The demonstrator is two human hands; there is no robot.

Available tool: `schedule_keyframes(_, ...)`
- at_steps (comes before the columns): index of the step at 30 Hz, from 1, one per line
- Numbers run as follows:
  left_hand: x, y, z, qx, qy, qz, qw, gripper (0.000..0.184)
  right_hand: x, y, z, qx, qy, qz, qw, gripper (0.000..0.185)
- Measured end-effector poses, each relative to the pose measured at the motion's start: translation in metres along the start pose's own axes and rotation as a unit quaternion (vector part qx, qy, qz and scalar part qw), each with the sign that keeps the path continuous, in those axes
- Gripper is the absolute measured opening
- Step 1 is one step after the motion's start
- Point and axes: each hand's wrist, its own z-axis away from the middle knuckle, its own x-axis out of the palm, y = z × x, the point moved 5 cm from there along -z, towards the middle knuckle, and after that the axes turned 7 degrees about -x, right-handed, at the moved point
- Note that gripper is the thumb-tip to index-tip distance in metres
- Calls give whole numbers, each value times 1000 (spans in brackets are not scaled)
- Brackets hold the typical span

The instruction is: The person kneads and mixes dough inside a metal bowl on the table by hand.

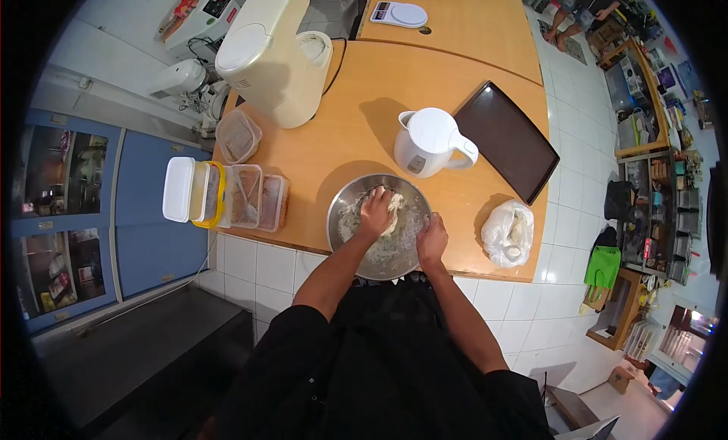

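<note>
A wide steel mixing bowl (339,197) stands at the front edge of the wooden table, its inside smeared with pale flour. Down in the bowl, my left hand (376,211) has its fingers pressed into a lump of dough (395,205), which shows on the right of the fingers. My right hand (433,241) grips the bowl's right rim, thumb and fingers around the edge. Just behind the bowl is a white electric kettle (434,136). To the right sits a white plastic bag (506,234) with pale contents.
A dark baking tray (508,140) lies at the right table edge. Clear plastic containers (246,193) line the left front, near a large cream-coloured appliance (277,68). A kitchen scale (400,14) is at the back. Another person (584,11) stands far right.
</note>
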Motion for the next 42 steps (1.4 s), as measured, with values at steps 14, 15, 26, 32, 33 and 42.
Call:
schedule_keyframes(14,-26,12,93,86,-80,13,993,53,7,2,5,6,20,23,1000,11)
schedule_keyframes(15,-24,11,95,94,-82,10,992,55,7,1,4,7,17,22,1000,11)
schedule_keyframes(26,-84,38,97,-6,-92,41,995,61,5,-8,6,24,-8,-14,1000,8)
schedule_keyframes(32,-48,28,107,107,-88,-31,990,59,5,-7,9,0,14,1,1000,9)
schedule_keyframes(33,-35,24,105,107,-122,4,987,57,4,-6,7,7,8,1,1000,9)
schedule_keyframes(42,-27,12,99,124,-146,56,980,55,5,4,15,15,10,13,1000,11)
